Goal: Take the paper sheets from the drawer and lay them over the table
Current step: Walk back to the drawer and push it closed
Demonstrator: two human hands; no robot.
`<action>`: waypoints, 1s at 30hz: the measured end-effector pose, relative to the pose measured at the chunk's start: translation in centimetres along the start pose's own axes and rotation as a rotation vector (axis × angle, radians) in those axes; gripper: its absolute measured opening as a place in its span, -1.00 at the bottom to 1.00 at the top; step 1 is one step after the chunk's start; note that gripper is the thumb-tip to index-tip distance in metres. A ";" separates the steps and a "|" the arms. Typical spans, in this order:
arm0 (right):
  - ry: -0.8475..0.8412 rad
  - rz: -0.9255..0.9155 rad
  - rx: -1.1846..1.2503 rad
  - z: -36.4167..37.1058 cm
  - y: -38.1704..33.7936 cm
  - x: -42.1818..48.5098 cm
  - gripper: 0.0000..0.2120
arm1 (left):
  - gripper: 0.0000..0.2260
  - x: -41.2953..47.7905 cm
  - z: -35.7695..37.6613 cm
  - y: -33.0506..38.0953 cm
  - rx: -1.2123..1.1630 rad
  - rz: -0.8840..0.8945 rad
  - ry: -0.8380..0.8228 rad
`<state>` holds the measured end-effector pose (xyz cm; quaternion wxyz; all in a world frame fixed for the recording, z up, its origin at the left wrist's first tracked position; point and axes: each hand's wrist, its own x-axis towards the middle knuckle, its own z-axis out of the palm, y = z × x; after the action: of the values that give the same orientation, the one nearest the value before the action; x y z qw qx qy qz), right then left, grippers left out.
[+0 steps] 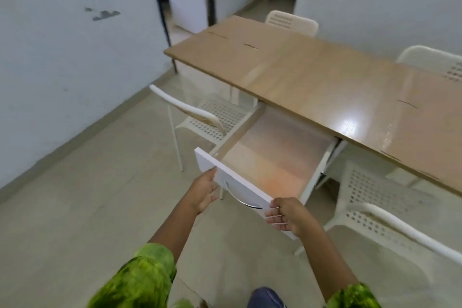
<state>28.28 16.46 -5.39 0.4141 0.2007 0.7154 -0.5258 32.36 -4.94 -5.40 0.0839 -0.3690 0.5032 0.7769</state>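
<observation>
Drawer [230, 180] is pulled out from under the table [325, 87]. Left hand [203, 191] and right hand [287, 215] each grip one end of its white front, fingers curled round the panel. Brown paper covers the table's far end [232, 42] and right end [425, 120]; the middle is bare. I cannot tell whether any sheets are left in the drawer.

The long rectangular wooden counter [312, 77] is light tan with faint grain. The flat paper sheets [225, 37] on it are a duller brown. The pulled-out drawer [232, 182] has a white front and a pale orange-tan floor. The white plastic chairs [220, 117] carry dotted perforations. The loose fabric sleeves [140, 280] are mottled green.
</observation>
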 end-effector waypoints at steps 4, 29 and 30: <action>0.033 0.138 0.256 1.4 0.4 0.2 -0.67 | -0.43 1.9 0.7 1.8 -0.004 -0.043 -0.104; 0.263 -0.084 1.314 -6.2 -11.8 11.4 -0.47 | -0.49 17.4 15.1 10.9 -0.161 -0.128 -0.151; 0.265 -0.093 1.328 -6.6 -12.3 11.9 -0.47 | -0.47 18.1 15.7 11.2 -0.166 -0.129 -0.146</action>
<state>10.05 16.27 -7.04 0.0889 0.4443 0.2933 -0.8419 6.14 -1.40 -5.77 0.1393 -0.3488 0.4049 0.8337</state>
